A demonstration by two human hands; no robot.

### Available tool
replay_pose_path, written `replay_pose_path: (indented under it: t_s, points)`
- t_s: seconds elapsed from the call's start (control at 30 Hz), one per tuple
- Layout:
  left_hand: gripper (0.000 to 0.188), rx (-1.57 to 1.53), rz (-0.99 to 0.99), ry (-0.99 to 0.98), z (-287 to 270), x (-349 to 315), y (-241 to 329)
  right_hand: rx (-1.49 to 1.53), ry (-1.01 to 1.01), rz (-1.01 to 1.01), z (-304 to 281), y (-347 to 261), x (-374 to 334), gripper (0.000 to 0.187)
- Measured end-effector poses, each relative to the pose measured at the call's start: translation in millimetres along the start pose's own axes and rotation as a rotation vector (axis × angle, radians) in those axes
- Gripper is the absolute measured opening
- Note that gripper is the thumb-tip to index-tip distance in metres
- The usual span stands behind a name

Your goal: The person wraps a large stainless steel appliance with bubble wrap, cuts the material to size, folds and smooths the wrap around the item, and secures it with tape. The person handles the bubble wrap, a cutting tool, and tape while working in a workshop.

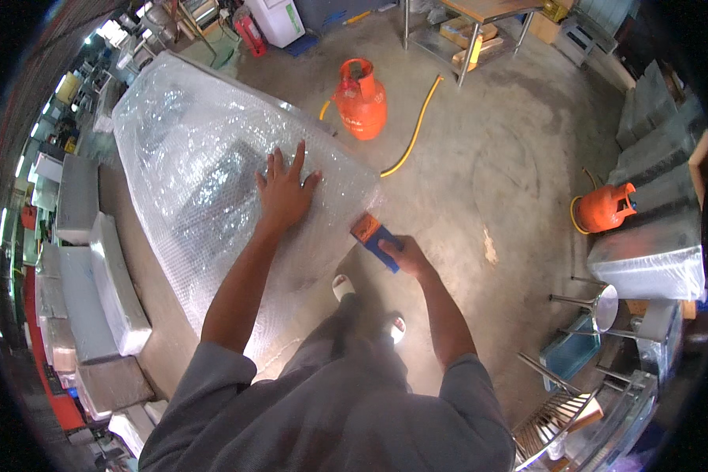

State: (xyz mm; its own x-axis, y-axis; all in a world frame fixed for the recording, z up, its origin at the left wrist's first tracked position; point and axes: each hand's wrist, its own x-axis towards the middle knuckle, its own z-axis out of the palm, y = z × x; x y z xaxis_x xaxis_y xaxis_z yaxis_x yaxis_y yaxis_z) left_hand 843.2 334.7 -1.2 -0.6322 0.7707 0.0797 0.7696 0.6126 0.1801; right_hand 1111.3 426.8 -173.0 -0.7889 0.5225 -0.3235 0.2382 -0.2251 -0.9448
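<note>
A large object wrapped in clear bubble wrap (pixel 204 173) stretches from the far left toward my feet. On top of it my left hand (pixel 285 198) rests flat, fingers spread. Through the wrap a darker patch shows, but its kind cannot be made out. At the wrap's right near edge, my right hand (pixel 405 256) grips a flat blue tool with an orange-brown end (pixel 376 240). That orange end meets or nearly meets the wrap's edge; I cannot tell which. The tool's exact kind is unclear.
An orange gas cylinder (pixel 359 101) stands just beyond the wrap, with a yellow hose (pixel 418 130) on the floor. Another orange cylinder (pixel 603 208) is at right, near wrapped metal units (pixel 657 263) and metal frames (pixel 558 425). Wrapped panels (pixel 118 287) line the left.
</note>
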Motion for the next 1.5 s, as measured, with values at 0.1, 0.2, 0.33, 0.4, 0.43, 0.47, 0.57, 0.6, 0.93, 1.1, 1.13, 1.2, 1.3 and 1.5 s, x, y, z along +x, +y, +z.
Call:
replay_pose_path:
  t_s: [0.1, 0.2, 0.33, 0.4, 0.43, 0.47, 0.57, 0.6, 0.93, 1.1, 1.13, 1.2, 1.3, 1.5]
  points:
    - [0.072, 0.013, 0.012, -0.001, 1.6, -1.0, 0.6, 0.070, -0.052, 0.050, 2.7, 29.8, 6.6, 0.057]
    - [0.074, 0.003, 0.030, -0.004, 3.9, 0.4, -0.9, -0.041, -0.086, 0.151, -5.9, 35.7, 9.5, 0.060]
    - [0.074, 0.000, 0.025, -0.017, 6.1, 0.2, -7.2, -0.558, -0.051, 0.219, -19.6, 0.3, 11.7, 0.069]
    - [0.074, -0.010, 0.021, 0.000, 7.2, -3.9, -8.8, -0.890, -0.020, 0.211, -23.7, -24.5, 10.8, 0.076]
    - [0.074, -0.008, 0.025, 0.011, 8.1, -5.2, -8.2, -1.017, 0.024, 0.178, -24.2, -33.3, 6.9, 0.070]
    - [0.074, -0.034, 0.057, 0.068, 8.5, -4.3, -6.3, -1.149, 0.002, 0.207, -27.0, -40.5, 3.3, 0.066]
    - [0.076, 0.011, -0.008, -0.006, 2.9, 0.9, -1.5, -1.314, -0.015, 0.240, -32.9, -33.6, -25.4, 0.055]
    - [0.076, -0.125, 0.059, 0.026, -3.0, 2.3, -2.7, -1.205, 0.001, 0.300, -37.7, -23.4, -39.8, 0.063]
    - [0.072, 0.093, -0.011, -0.072, -88.6, -222.4, -132.0, -0.012, 0.137, 0.446, 28.1, 140.0, -215.7, 0.049]
    - [0.074, 0.086, 0.065, -0.039, -78.4, -273.4, -180.4, -0.031, 0.061, 0.408, 64.3, 121.2, -228.4, 0.047]
    - [0.073, 0.069, 0.040, -0.093, -78.1, -272.7, -185.3, -0.100, 0.049, 0.370, 68.9, 110.5, -227.9, 0.044]
    - [0.072, 0.050, 0.071, -0.100, -82.5, -269.4, -188.8, -0.218, 0.016, 0.325, 78.9, 85.4, -227.8, 0.038]
    - [0.065, 0.070, 0.047, 0.034, -94.8, -277.4, -168.3, -0.223, 0.058, 0.146, 101.9, 42.3, -237.0, 0.055]
    - [0.059, -1.003, 0.063, -0.414, -102.6, -343.7, -78.7, -0.310, -0.041, -0.117, 164.9, -33.1, -271.6, 0.069]
